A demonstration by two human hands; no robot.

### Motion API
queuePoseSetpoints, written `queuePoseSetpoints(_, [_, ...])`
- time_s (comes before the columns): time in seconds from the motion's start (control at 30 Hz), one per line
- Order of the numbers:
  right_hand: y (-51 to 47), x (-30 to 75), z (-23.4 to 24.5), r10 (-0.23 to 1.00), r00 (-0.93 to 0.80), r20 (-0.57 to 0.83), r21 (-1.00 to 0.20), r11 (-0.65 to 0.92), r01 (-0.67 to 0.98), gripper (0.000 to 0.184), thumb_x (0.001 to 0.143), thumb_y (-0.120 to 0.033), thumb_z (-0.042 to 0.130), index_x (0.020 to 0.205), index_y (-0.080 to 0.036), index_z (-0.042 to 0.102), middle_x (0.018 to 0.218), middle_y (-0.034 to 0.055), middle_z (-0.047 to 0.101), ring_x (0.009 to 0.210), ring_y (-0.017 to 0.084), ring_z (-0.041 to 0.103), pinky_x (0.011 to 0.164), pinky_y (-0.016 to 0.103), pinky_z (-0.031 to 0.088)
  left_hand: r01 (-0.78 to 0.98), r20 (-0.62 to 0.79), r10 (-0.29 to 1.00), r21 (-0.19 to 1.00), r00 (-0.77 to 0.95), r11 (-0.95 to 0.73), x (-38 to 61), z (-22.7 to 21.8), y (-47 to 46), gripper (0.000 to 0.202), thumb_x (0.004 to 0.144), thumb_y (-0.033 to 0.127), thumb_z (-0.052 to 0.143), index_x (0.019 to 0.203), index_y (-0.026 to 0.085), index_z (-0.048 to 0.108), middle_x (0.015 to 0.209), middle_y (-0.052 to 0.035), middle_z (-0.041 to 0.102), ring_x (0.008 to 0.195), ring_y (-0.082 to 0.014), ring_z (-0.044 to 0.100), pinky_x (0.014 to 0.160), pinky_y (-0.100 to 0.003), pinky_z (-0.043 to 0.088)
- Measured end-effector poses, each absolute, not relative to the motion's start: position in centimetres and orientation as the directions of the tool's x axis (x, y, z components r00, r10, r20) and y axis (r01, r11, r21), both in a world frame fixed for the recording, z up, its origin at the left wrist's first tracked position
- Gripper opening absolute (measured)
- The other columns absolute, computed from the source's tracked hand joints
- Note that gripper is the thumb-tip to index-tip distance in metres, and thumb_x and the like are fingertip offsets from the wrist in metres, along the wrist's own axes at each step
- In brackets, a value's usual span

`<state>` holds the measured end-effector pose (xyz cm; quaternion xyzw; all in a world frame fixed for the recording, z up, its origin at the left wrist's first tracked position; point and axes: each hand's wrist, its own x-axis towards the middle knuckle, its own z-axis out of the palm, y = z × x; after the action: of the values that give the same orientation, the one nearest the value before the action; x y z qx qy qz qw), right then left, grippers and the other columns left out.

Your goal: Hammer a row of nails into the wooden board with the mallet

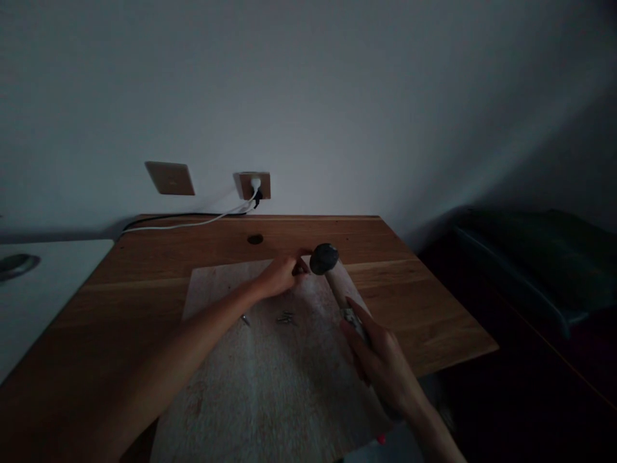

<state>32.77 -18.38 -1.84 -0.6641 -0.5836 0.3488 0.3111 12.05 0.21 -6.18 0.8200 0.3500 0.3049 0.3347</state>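
Note:
My right hand (pixel 380 360) is wrapped round the wooden handle of a hammer (pixel 332 273), whose dark head sits at the far end of a pale board (pixel 270 379) on the wooden desk (pixel 159 263). My left hand (pixel 282 275) reaches across the board with its fingers pinched together just left of the hammer head; what they hold is too small and dark to name. A small cluster of nails (pixel 286 317) lies on the board below that hand, and a single nail (pixel 245 319) rests further left.
A round cable hole (pixel 255 239) is in the desk near the wall. A white plug and cable (pixel 193 224) run from a wall socket (pixel 252 185). A white surface (pixel 43 283) adjoins the desk's left. Dark furniture (pixel 530 270) stands at the right.

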Motion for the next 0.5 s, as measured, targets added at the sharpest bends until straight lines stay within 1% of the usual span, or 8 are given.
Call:
queuePoseSetpoints(0.07, [-18.0,32.5,-1.5,0.986,0.049,-0.157,-0.823,-0.158,0.546,0.069,0.102,-0.056,0.051,0.156,-0.014,0.05,0.049,-0.0047,0.059,0.039,0.016,0.057,0.039,0.024,0.045,0.364,0.272,0.78,0.766,0.564,-0.53,12.1,-6.3,0.3,0.053,0.079,0.003,0.069,0.129,0.019,0.061,0.094,-0.0028,0.077,0.082,-0.0168,0.071,0.078,-0.027,0.053])
queuePoseSetpoints(0.13, [-18.1,32.5,-1.2,0.979,0.046,-0.197,-0.816,-0.189,0.546,0.07,0.1,-0.056,0.052,0.155,-0.013,0.05,0.048,-0.0066,0.055,0.037,0.015,0.053,0.037,0.023,0.042,0.367,0.267,0.779,0.765,0.567,-0.529,12.1,-6.4,0.5,0.058,0.077,0.002,0.068,0.132,0.019,0.058,0.094,-0.0024,0.076,0.079,-0.0162,0.07,0.076,-0.027,0.053])
queuePoseSetpoints(0.2, [-18.7,32.6,-1.0,0.976,0.07,-0.205,-0.821,-0.211,0.531,0.07,0.1,-0.058,0.052,0.155,-0.014,0.05,0.049,-0.0073,0.054,0.038,0.014,0.053,0.037,0.022,0.041,0.373,0.263,0.778,0.76,0.571,-0.531,11.8,-6.1,0.5,0.057,0.077,0.004,0.069,0.131,0.018,0.058,0.098,-0.0034,0.075,0.079,-0.0159,0.069,0.076,-0.028,0.053])
queuePoseSetpoints(0.3, [-20.3,33.2,-1.3,0.968,0.109,-0.225,-0.833,-0.249,0.495,0.074,0.101,-0.062,0.049,0.158,-0.015,0.046,0.047,-0.0084,0.051,0.038,0.014,0.052,0.038,0.022,0.04,0.373,0.298,0.714,0.691,0.633,-0.619,10.8,-4.7,-0.3,0.036,0.08,0.01,0.069,0.116,0.017,0.064,0.105,-0.0064,0.072,0.089,-0.0183,0.068,0.081,-0.03,0.052])
queuePoseSetpoints(0.37, [-21.3,33.8,-1.9,0.957,0.11,-0.269,-0.81,-0.286,0.512,0.079,0.1,-0.065,0.048,0.158,-0.013,0.046,0.046,-0.0075,0.054,0.036,0.016,0.053,0.037,0.024,0.042,0.349,0.285,0.598,0.599,0.749,-0.721,9.7,-3.2,-1.5,0.021,0.081,0.011,0.068,0.101,0.018,0.067,0.102,-0.0056,0.07,0.092,-0.0195,0.067,0.083,-0.03,0.051])
queuePoseSetpoints(0.43, [-21.9,34.3,-2.5,0.954,0.107,-0.281,-0.774,-0.291,0.562,0.081,0.098,-0.068,0.049,0.156,-0.012,0.05,0.056,-0.0014,0.067,0.042,0.02,0.062,0.042,0.028,0.05,0.328,0.18,0.474,0.514,0.862,-0.793,8.7,-1.9,-3.0,0.015,0.079,0.01,0.068,0.091,0.019,0.067,0.094,-0.003,0.068,0.089,-0.0188,0.066,0.08,-0.029,0.049])
queuePoseSetpoints(0.47, [-22.0,34.5,-2.7,0.959,0.112,-0.259,-0.763,-0.274,0.586,0.08,0.097,-0.068,0.05,0.154,-0.013,0.053,0.07,0.0042,0.076,0.053,0.023,0.071,0.051,0.032,0.057,0.34,0.122,0.443,0.476,0.888,-0.811,8.3,-1.5,-3.8,0.015,0.079,0.009,0.067,0.089,0.02,0.067,0.093,-0.0024,0.067,0.088,-0.0186,0.066,0.078,-0.029,0.049])
queuePoseSetpoints(0.5, [-22.1,34.6,-3.0,0.967,0.117,-0.226,-0.757,-0.25,0.603,0.079,0.096,-0.069,0.051,0.152,-0.013,0.056,0.091,0.0097,0.082,0.073,0.028,0.078,0.066,0.036,0.063,0.358,0.071,0.428,0.436,0.901,-0.826,8.0,-1.2,-4.6,0.015,0.079,0.008,0.067,0.088,0.02,0.068,0.093,-0.0021,0.067,0.087,-0.0185,0.067,0.076,-0.028,0.048])
